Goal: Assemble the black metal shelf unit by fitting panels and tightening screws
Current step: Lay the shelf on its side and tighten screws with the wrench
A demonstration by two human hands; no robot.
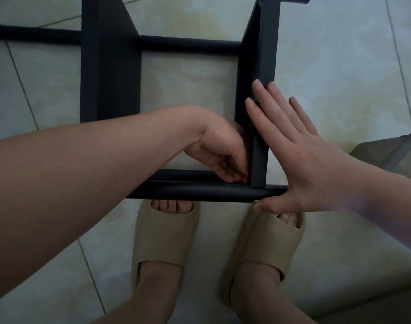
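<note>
Flat-fingered right grip (300, 160) presses the black panel (267, 54), left grip (221, 148) curled at its corner, hold unclear, over tiled floor (340, 66).

Left hand (219, 148) reaches in from the left, forearm bare, wrist bent, fingers curled downward, tips bunched; right hand (300, 160) lies flat, fingers straight and spread, thumb stretched sideways.

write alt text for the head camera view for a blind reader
A person's right hand presses flat against the outer face of a black shelf panel, while the left hand reaches inside the frame, fingers curled at the corner where panel meets front tube. Beige slippers stand on pale tiles.
</note>
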